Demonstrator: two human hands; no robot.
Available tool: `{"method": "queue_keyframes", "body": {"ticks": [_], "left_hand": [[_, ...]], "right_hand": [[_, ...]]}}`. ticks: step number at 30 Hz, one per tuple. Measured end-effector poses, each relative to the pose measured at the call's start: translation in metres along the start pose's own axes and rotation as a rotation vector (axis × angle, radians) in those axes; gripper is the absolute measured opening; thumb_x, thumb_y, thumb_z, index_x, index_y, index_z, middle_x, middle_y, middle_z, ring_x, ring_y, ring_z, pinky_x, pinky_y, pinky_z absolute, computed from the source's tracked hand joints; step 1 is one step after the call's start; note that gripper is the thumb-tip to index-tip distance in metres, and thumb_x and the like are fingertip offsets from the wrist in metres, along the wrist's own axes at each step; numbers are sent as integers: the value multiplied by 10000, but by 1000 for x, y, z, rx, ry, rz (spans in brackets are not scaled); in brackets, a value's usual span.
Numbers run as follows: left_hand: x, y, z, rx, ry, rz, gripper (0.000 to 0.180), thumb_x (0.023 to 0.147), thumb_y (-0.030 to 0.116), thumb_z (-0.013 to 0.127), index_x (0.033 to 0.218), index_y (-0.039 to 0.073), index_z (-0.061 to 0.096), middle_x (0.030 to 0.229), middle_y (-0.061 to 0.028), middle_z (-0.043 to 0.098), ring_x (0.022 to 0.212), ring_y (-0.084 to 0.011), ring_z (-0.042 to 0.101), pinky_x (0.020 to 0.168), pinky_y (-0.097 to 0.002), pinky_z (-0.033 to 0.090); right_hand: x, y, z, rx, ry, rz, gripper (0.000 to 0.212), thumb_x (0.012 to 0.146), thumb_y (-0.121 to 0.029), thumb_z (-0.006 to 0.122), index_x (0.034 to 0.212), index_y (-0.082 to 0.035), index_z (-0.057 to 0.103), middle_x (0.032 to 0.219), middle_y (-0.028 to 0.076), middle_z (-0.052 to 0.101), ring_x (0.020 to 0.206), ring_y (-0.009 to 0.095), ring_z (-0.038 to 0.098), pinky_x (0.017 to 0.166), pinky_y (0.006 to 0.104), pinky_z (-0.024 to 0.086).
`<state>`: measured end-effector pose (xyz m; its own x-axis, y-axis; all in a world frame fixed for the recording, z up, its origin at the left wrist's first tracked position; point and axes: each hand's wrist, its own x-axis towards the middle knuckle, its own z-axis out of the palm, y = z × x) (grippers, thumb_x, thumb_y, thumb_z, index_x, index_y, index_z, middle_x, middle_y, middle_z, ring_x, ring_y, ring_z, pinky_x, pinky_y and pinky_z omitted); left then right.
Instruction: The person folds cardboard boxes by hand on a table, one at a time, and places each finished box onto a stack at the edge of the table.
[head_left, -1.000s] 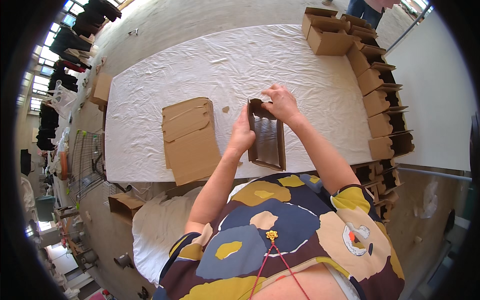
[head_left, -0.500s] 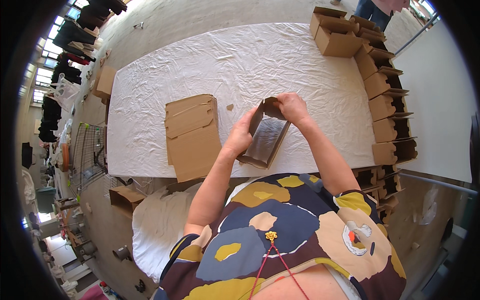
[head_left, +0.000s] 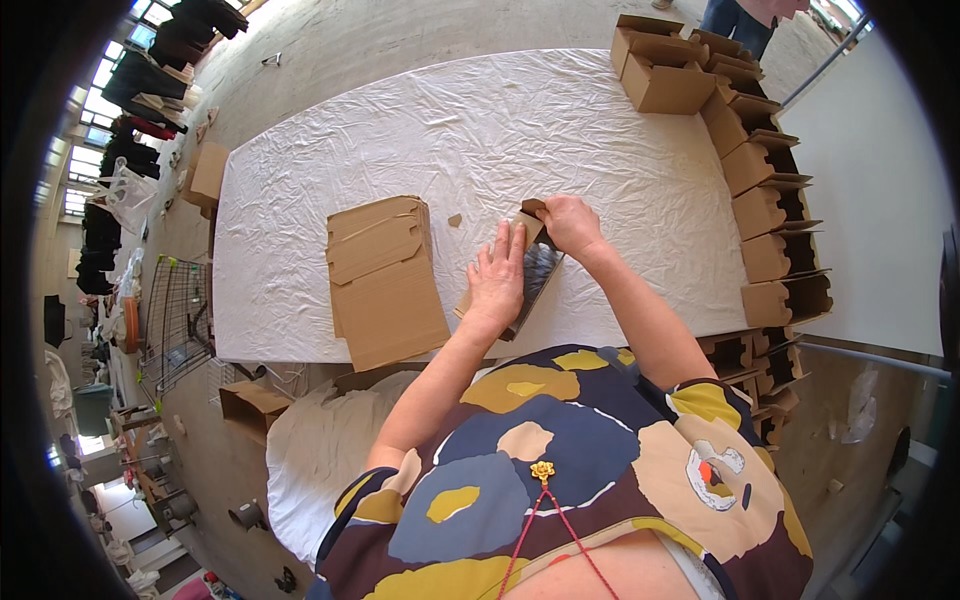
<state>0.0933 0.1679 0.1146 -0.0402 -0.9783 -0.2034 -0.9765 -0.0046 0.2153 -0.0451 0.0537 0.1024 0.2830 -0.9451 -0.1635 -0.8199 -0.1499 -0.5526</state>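
A half-folded cardboard box (head_left: pixel 538 275) with a dark inside lies tilted on the white-covered table (head_left: pixel 480 130) in front of me. My left hand (head_left: pixel 497 278) rests flat on the box's left side, fingers spread. My right hand (head_left: pixel 570 222) grips the brown flap at the box's upper end. A stack of flat cardboard blanks (head_left: pixel 385 275) lies just left of my left hand.
Folded open boxes (head_left: pixel 770 205) line the table's right edge, with more at the far right corner (head_left: pixel 665 65). A small cardboard scrap (head_left: pixel 455 220) lies near the stack. Another person's legs (head_left: pixel 745 18) stand beyond the far corner. Cartons and racks sit on the floor at left.
The box has turned from upright to tilted and come down onto the table. My left hand moved from its edge to lie flat on it; my right hand stays on the top flap.
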Motion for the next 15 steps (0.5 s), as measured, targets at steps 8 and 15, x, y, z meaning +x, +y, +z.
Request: {"method": "queue_keyframes", "body": {"ticks": [8,15], "left_hand": [[27,-49,-2,-810,-170,119,624,883,40,638,1460,206,469,1542,-127,351,1415,-295,347,1151,-382,313],[24,-63,15,-1023,-253,159,675,867,-70,588,1457,238,475,1486,-72,420,1376,-229,399,1144,-345,322]], "right_hand": [[-4,3,-1,-9,31,-2,267,922,-302,581,959,-71,711,993,178,704,956,400,665,822,512,522],[-7,-3,1,-26,34,-30,270,925,-320,584,956,-82,708,985,173,704,948,394,667,812,510,526]]}}
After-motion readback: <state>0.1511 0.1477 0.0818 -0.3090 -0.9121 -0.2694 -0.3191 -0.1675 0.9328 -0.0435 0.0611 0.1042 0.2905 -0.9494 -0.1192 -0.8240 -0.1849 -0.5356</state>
